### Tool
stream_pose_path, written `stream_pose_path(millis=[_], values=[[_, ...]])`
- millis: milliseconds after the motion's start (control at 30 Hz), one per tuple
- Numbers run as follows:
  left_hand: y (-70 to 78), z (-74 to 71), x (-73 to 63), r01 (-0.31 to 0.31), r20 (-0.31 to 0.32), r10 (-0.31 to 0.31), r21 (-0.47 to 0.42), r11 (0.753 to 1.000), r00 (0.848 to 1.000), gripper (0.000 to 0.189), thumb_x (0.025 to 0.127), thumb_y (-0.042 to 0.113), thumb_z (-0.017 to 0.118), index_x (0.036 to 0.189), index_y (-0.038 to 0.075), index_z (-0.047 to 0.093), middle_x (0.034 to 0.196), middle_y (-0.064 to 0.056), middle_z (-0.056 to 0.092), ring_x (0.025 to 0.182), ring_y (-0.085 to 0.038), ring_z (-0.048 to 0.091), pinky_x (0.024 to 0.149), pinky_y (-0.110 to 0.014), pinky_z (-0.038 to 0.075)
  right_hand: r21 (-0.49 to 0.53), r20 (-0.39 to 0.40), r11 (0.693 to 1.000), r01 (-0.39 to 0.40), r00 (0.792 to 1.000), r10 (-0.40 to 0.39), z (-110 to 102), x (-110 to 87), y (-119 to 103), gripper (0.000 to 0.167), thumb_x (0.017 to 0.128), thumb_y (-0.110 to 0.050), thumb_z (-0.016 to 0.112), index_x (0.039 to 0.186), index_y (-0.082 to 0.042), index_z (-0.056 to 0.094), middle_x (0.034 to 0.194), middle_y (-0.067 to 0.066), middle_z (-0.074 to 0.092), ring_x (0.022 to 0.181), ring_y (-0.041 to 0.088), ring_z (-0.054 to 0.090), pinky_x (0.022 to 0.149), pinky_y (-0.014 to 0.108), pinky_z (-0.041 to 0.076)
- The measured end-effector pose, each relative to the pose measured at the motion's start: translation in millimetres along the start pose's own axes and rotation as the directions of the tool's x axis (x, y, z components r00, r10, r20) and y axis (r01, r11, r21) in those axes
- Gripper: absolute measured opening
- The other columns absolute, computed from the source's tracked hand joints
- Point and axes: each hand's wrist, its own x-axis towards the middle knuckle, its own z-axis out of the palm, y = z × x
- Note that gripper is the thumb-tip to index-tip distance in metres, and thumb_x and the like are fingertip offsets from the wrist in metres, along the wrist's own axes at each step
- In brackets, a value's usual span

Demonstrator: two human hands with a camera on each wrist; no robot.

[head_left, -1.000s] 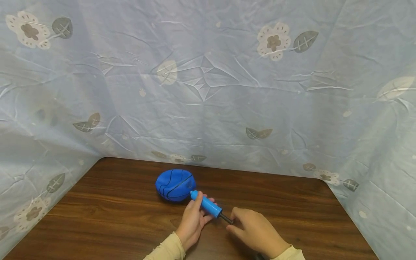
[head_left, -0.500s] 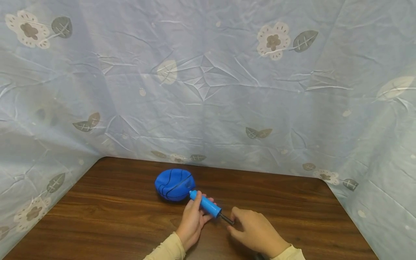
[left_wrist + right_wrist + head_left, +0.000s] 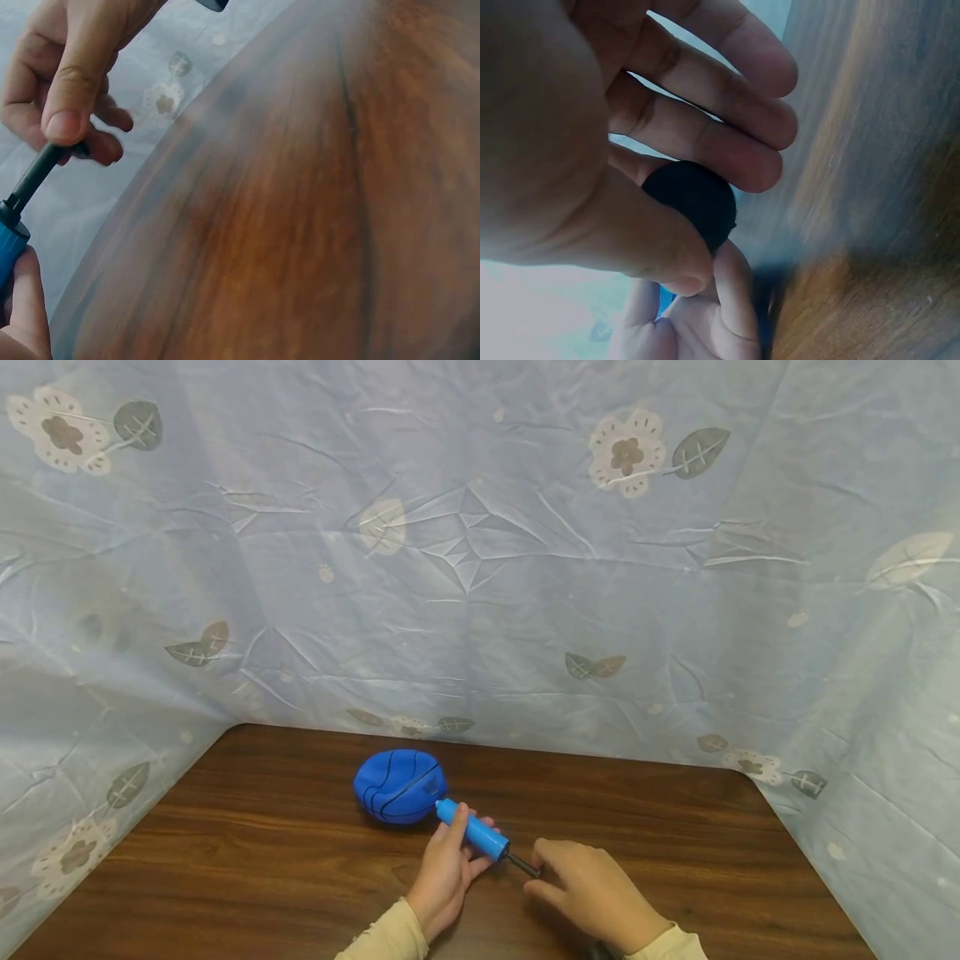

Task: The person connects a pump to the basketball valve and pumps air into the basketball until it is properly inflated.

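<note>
A blue ball (image 3: 400,787) with black basketball lines rests toward the back of the table, its upper side dented. Pointing at its right side is a small blue hand pump (image 3: 480,834), the nozzle end right at the ball's surface. My left hand (image 3: 442,881) holds the pump's barrel, with the thumb along the top. From the barrel a dark rod (image 3: 34,178) reaches toward my right hand (image 3: 588,889). In the right wrist view, that hand pinches the pump's round black handle (image 3: 694,199) between thumb and index finger, while the other fingers extend past it.
The dark wooden table (image 3: 285,827) has rounded back corners. A pale blue curtain (image 3: 465,610) with flower and leaf prints hangs behind it and along both sides. A small dark object (image 3: 600,952) shows partly below the right wrist.
The ball has shifted very slightly to the left. Both hands keep their grips on the pump, and the rod's visible length stays about the same.
</note>
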Motion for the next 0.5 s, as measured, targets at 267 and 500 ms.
stream_pose_path(millis=[267,500], values=[[-3.9,8.3,-6.8,0.047,0.036,-0.048,0.017,0.999,0.998,0.065,0.11,0.052,0.042,0.144,-0.002,0.028,0.139,-0.023,0.052,0.134,-0.034,0.054,0.109,-0.05,0.049,0.001,-0.019,1.0,0.028,0.999,-0.028,3.7,1.7,-0.3,0.018,0.091,-0.034,0.08,0.097,-0.026,0.065,0.09,-0.019,0.066,0.076,-0.005,0.058,0.063,0.022,0.053],[-3.9,10.7,-9.6,0.045,0.031,-0.046,0.013,0.999,0.998,0.065,0.109,0.051,0.047,0.144,-0.001,0.029,0.136,-0.021,0.055,0.129,-0.031,0.058,0.107,-0.047,0.051,-0.001,-0.018,1.0,0.029,0.999,-0.029,5.3,3.3,0.2,0.017,0.092,-0.036,0.079,0.099,-0.026,0.067,0.092,-0.02,0.067,0.077,-0.004,0.059,0.065,0.023,0.054]])
